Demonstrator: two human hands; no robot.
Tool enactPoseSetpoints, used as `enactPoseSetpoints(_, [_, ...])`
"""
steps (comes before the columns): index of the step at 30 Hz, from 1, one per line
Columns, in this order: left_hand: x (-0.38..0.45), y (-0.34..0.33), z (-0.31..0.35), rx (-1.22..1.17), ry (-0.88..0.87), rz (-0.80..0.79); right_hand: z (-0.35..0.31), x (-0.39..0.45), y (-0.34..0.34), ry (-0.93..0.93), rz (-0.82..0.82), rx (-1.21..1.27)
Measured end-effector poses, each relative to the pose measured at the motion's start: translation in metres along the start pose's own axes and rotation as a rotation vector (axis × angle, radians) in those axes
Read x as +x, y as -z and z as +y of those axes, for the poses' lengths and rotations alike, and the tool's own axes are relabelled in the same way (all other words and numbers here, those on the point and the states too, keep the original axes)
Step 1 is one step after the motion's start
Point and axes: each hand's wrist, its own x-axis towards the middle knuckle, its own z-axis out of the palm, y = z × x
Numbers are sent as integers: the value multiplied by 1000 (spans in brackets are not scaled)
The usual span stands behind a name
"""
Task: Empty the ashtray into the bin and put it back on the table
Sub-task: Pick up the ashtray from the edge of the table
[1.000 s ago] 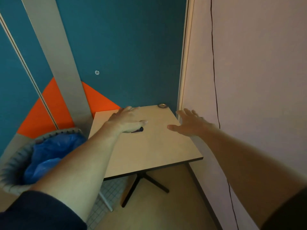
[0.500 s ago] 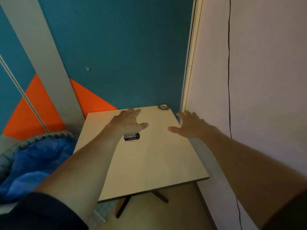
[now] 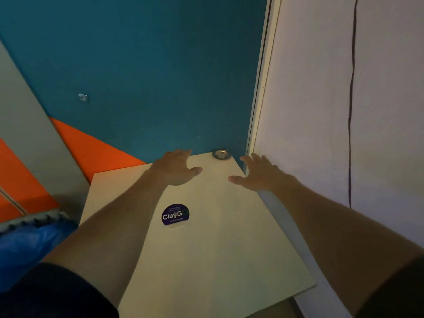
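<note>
A small round metal ashtray [image 3: 221,154] sits at the far right corner of a pale square table [image 3: 220,249], against the teal wall. My left hand [image 3: 177,167] hovers over the table's far edge, a little left of the ashtray, fingers spread and empty. My right hand [image 3: 259,173] hangs just right of and nearer than the ashtray, also empty with fingers apart. Neither hand touches the ashtray. A bin with a blue liner [image 3: 27,244] stands low at the left, beside the table.
A round dark "ClayGo" sticker [image 3: 175,214] lies on the table's middle. A white wall [image 3: 321,134] with a thin black cable runs close along the table's right edge. The teal and orange wall [image 3: 137,88] stands directly behind the table.
The view has closed in on the table. Both hands have reached farther toward the far corner with the ashtray; the sticker, hidden under my left hand before, is now fully uncovered.
</note>
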Motion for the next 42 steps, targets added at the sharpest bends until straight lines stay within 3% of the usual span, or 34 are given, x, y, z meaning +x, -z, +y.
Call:
enactPoseSetpoints(20, [221,-112,-31,20,100,-226,50,247,-85,44,-217,-68])
enactPoseSetpoints(31, [323,-185,-48,39,175,-360,78,374,-129,66,-281,35])
enactPoseSetpoints(42, [397,-249,-67,93,152,-413,97,473,-179,-40,-135,380])
